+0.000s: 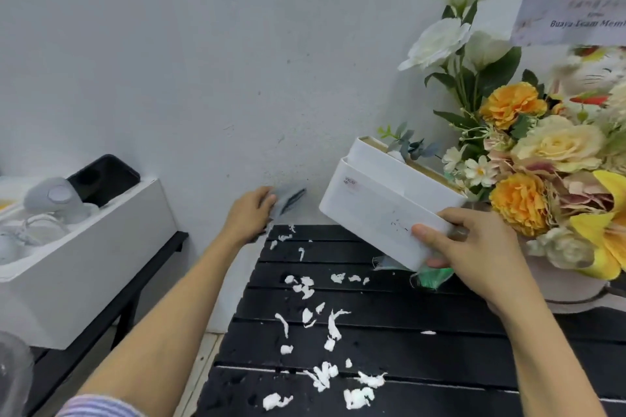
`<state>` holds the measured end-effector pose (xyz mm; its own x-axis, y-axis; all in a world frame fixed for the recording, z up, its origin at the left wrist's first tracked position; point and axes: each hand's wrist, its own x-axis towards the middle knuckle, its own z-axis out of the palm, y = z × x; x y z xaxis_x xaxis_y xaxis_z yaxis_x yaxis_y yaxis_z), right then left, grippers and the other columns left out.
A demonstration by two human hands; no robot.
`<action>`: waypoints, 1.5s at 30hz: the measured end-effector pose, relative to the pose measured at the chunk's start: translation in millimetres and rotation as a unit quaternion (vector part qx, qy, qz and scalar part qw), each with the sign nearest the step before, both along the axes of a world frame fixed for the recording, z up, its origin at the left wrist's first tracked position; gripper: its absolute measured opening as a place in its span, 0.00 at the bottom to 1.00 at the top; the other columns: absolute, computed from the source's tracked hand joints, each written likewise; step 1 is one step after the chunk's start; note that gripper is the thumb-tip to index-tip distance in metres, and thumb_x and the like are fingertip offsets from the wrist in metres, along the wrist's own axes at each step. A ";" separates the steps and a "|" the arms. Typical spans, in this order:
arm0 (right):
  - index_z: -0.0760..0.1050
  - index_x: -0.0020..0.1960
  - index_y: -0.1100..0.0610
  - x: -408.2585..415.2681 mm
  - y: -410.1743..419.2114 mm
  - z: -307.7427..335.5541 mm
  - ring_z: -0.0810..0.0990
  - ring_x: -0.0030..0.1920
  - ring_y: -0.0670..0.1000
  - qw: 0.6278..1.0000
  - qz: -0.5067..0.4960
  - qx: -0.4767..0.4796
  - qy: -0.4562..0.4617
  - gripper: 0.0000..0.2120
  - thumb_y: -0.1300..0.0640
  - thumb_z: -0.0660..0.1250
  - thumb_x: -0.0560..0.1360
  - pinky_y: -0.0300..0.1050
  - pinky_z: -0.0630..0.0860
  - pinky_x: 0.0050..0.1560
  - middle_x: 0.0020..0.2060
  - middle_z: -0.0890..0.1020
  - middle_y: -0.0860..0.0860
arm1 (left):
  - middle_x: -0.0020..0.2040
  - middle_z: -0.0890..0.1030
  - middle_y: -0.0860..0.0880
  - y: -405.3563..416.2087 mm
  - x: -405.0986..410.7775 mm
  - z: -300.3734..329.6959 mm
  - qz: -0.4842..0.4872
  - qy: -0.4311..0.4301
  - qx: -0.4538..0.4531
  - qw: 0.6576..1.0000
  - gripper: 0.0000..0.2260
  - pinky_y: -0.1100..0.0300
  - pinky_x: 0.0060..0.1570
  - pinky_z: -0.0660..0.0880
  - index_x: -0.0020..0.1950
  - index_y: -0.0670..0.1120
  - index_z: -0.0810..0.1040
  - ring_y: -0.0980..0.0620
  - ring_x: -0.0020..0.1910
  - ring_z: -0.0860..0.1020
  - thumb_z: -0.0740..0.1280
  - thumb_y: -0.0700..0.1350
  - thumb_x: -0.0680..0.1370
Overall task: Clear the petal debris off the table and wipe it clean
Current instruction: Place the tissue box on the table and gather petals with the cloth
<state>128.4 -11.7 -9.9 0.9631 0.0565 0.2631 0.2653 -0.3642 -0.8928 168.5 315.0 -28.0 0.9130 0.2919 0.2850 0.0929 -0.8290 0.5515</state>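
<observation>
A: What is in each grip?
B: The right hand (474, 247) holds a white box (386, 200), tilted above the black slatted tabletop (440, 349). The left hand (250, 217) grips a blurred grey cloth (288, 200).
A: And the petal debris (325, 325)?
B: Scattered on the tabletop, below and between both grips.

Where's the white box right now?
In the head view the white box is right of centre, tilted above the black slatted table's far edge, gripped by the right hand, beside the flower arrangement.
</observation>
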 end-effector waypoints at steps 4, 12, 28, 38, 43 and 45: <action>0.81 0.44 0.53 0.9 8.9 -6.0 0.84 0.29 0.49 1.000 -0.005 0.001 0.003 0.05 0.54 0.74 0.69 0.49 0.83 0.38 0.44 0.82 0.51 | 0.64 0.71 0.38 13.4 41.8 -56.1 -0.022 0.016 0.007 1.000 0.16 0.57 0.63 0.64 0.66 0.38 0.69 0.41 0.66 0.69 0.60 0.38 0.79; 0.81 0.44 0.53 0.8 2.6 -5.7 0.84 0.36 0.49 1.000 0.000 0.004 -0.012 0.04 0.56 0.73 0.70 0.48 0.83 0.35 0.45 0.82 0.50 | 0.65 0.75 0.44 -5.1 41.6 -70.1 -0.024 0.126 0.140 0.982 0.18 0.48 0.63 0.69 0.70 0.52 0.68 0.41 0.65 0.70 0.58 0.47 0.79; 0.83 0.49 0.56 0.8 -3.4 0.3 0.81 0.48 0.54 0.999 -0.020 0.010 -0.044 0.11 0.53 0.74 0.68 0.60 0.79 0.49 0.43 0.83 0.49 | 0.59 0.78 0.39 -22.6 5.5 -35.9 0.044 0.076 0.049 0.995 0.16 0.50 0.60 0.71 0.67 0.49 0.73 0.41 0.60 0.75 0.59 0.48 0.79; 0.83 0.50 0.56 -2.8 0.8 6.5 0.80 0.48 0.54 0.999 -0.019 -0.005 -0.047 0.10 0.54 0.73 0.70 0.58 0.78 0.50 0.46 0.83 0.52 | 0.65 0.75 0.51 -39.3 11.2 -70.3 -0.023 0.130 0.142 0.981 0.16 0.49 0.58 0.64 0.68 0.56 0.69 0.46 0.66 0.70 0.56 0.48 0.81; 0.82 0.48 0.53 -7.6 -0.3 7.6 0.80 0.46 0.51 0.998 -0.038 0.008 -0.048 0.08 0.54 0.74 0.69 0.55 0.79 0.49 0.41 0.82 0.46 | 0.53 0.81 0.55 -61.7 -45.1 -43.2 -0.204 0.172 0.186 0.946 0.16 0.51 0.61 0.66 0.66 0.62 0.71 0.51 0.58 0.75 0.59 0.50 0.79; 0.82 0.49 0.55 -4.7 -1.0 9.2 0.80 0.47 0.51 0.998 -0.039 0.013 -0.051 0.09 0.54 0.73 0.69 0.56 0.79 0.50 0.43 0.82 0.47 | 0.52 0.83 0.52 -44.6 -47.4 -34.5 -0.155 0.115 0.166 0.967 0.15 0.57 0.56 0.69 0.65 0.61 0.72 0.51 0.54 0.78 0.60 0.50 0.79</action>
